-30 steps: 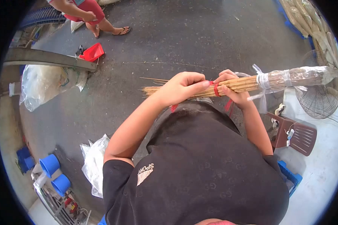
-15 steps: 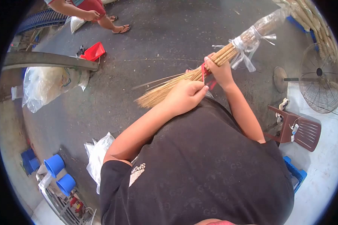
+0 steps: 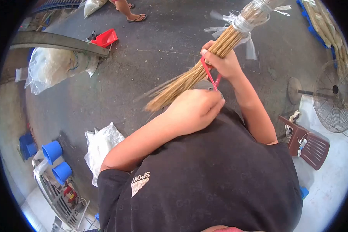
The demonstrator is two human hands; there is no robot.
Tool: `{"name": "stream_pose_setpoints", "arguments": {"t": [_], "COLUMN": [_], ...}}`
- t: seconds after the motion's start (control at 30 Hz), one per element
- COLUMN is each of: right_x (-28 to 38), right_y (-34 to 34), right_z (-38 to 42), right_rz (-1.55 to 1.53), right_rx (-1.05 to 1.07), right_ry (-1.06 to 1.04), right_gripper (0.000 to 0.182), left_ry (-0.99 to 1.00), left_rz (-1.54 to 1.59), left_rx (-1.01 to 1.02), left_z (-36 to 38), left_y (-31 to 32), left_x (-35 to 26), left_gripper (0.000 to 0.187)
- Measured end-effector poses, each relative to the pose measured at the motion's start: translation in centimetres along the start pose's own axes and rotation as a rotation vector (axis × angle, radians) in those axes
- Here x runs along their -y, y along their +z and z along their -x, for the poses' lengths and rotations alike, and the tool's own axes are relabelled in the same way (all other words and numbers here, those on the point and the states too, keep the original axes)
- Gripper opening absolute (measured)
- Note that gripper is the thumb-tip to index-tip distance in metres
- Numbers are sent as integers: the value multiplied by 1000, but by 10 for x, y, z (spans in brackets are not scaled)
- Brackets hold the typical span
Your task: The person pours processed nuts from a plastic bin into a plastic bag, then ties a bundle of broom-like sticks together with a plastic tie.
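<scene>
A bundle of thin straw-coloured sticks (image 3: 224, 43) slants across the upper middle, its loose ends fanning out to the lower left. Clear plastic strips (image 3: 243, 24) are tied round its upper part. My right hand (image 3: 224, 60) is wrapped round the middle of the bundle. Just below that hand, a red strip (image 3: 208, 70) passes round the sticks and stretches down to my left hand (image 3: 199, 106), whose fingers are pinched on its end.
Behind are a red dustpan (image 3: 106, 38), a person's foot (image 3: 137, 17) in a sandal and a plastic bag (image 3: 52, 67). White plastic (image 3: 101, 149) and blue buckets (image 3: 52, 150) lie left. A fan (image 3: 333, 92) and a brown chair (image 3: 315, 150) stand right.
My left hand has moved down, away from the bundle, and a longer stretch of red strip shows taut. The bundle is tilted more steeply. The view has shifted, and less of the other person shows.
</scene>
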State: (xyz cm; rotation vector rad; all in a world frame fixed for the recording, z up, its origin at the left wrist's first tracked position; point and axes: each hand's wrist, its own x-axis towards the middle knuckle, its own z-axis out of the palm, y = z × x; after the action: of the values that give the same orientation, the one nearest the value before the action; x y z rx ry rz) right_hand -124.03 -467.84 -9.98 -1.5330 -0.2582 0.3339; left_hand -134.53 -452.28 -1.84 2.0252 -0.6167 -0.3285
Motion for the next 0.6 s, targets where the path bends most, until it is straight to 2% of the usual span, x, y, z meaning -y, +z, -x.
{"name": "stream_pose_setpoints", "arguments": {"t": [0.03,0.07,0.1,0.13,0.2,0.23,0.27,0.3,0.33,0.37,0.4,0.47,0.53,0.6], "right_x": [2,5,1,-4,-6,-1,-44,-63,-71,-74,-56,-22,-38,-12], "right_y": [-4,-9,-19,-26,-33,-38,-50,-51,-50,-51,-46,-43,-62,-61], "right_z": [-6,-14,-22,-27,-35,-33,-33,-22,-8,3,10,17,23,20], "right_rz": [68,139,363,375,678,717,683,640,595,633,641,650,535,757], "right_rx": [-55,-113,-124,-121,-25,147,190,186,181,176,180,279,317,377], "right_ry": [77,150,201,195,392,530,546,543,543,515,528,665,611,771], "right_gripper": [17,23,40,40,53,63,64,63,63,56,56,68,70,61], "left_ry": [-86,-78,-109,-140,-159,-291,-422,-417,-305,-194,-195,-175,-132,-79], "left_rz": [23,21,37,55,163,251,341,352,257,163,178,199,181,154], "left_rx": [-12,-24,-45,-66,-16,88,195,192,246,298,297,439,475,515], "left_z": [-4,-8,-12,-18,-33,-39,-45,-48,-51,-54,-57,-62,-66,-67], "left_y": [0,3,11,19,23,24,28,37,47,56,61,71,81,87], "left_x": [4,12,24,36,52,53,55,62,73,78,79,81,80,82], "left_gripper": [27,27,27,28,29,29,30,30,31,31,31,31,30,29]}}
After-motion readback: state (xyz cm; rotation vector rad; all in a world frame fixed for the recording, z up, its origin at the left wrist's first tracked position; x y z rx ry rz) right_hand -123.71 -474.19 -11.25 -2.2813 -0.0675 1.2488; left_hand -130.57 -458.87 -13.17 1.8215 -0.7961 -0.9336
